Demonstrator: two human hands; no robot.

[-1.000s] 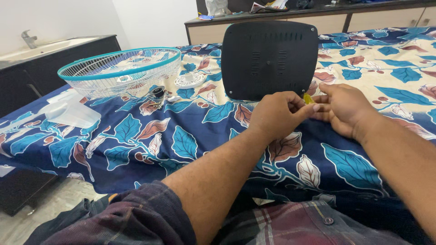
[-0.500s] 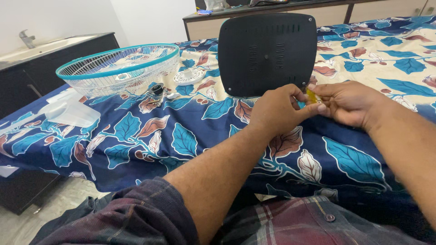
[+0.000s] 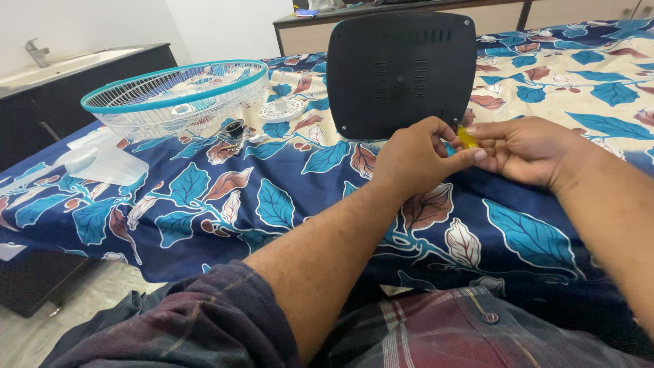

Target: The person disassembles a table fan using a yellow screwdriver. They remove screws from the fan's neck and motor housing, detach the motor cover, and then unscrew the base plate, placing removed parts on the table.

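Observation:
A black square fan base (image 3: 400, 71) stands on its edge on the leaf-print bedsheet (image 3: 272, 197), its underside facing me. My right hand (image 3: 528, 150) grips a small yellow-handled screwdriver (image 3: 466, 137) whose tip meets the base's lower right corner. My left hand (image 3: 415, 160) pinches at the same spot, its fingertips touching the screwdriver's shaft beside the base's corner.
A teal-rimmed white fan grille (image 3: 178, 95) lies at the left. A white round plastic part (image 3: 283, 110) and a small black cap (image 3: 234, 129) sit near it. A translucent fan blade (image 3: 102, 163) rests at the left edge. A dark cabinet with a sink (image 3: 61, 75) stands beyond.
Both hands have risen slightly toward the base's lower right corner, and the screwdriver now points up at that corner. The view has shifted a little.

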